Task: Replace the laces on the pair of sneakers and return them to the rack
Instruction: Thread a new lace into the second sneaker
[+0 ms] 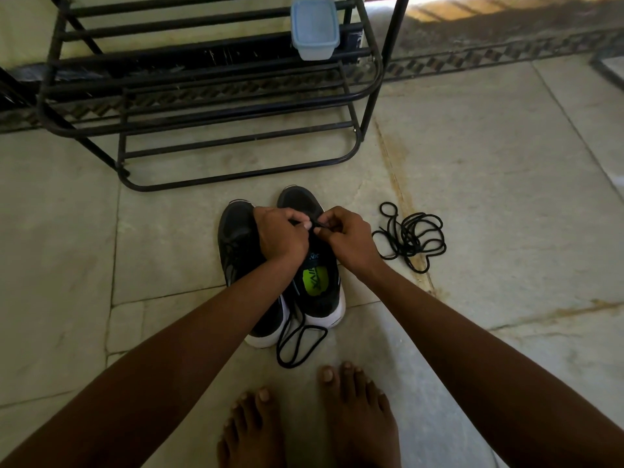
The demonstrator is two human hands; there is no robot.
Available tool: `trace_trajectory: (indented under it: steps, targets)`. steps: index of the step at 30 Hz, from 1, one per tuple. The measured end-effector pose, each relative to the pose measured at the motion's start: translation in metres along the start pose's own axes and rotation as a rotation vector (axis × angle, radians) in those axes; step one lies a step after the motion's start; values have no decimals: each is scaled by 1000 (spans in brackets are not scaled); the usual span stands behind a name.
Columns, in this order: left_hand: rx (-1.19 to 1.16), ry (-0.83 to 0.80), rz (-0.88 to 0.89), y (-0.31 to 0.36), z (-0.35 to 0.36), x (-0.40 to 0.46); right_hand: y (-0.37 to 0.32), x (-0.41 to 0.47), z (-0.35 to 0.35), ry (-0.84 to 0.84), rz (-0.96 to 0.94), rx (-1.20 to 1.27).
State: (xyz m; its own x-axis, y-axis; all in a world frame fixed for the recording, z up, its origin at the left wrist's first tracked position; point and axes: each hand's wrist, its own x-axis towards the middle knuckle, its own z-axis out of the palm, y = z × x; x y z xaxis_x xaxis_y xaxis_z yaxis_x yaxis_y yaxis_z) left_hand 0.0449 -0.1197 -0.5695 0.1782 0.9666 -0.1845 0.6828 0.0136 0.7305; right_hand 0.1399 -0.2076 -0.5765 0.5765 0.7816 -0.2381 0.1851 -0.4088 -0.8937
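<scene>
Sneakers [266, 265] stood side by side on the floor [506, 197] directly under the hands, toes pointing away from the person toward the rack [202, 92] beyond. Both hands were close together over the eyelets of the right-side shoe [317, 278]: the left hand [280, 236] had its fingers curled over the lace [317, 226] near the toe end, and the right hand [344, 238] pinched the same black cord between thumb and fingertips. A slack length of that lace trailed out behind the heels in a loop [300, 342] on the floor, nearer the person than the hands. To the right of the right hand, well apart from the shoes, a loose tangle of black laces [410, 236] lay on the tiles; whether old or new could not be told.

The cord looked thin, limp and light, so it would probably flop and snag; gripping it close to the stiff tip seemed best for threading. The shoes looked light, with soft uppers and firm white soles, and would be easiest lifted by the heel collars.
</scene>
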Motion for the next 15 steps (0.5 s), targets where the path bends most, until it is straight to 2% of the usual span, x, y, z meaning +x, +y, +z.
trace_trajectory:
  steps: [5,9,15]
  targets:
    - [17,15,6,-2,2,-3,-9,4,-7,-27,88,-27]
    - [25,12,9,-2,1,-8,-18,8,-15,-100,164,108]
    - [0,11,12,1,-4,-11,-29,23,-18,-230,63,-84]
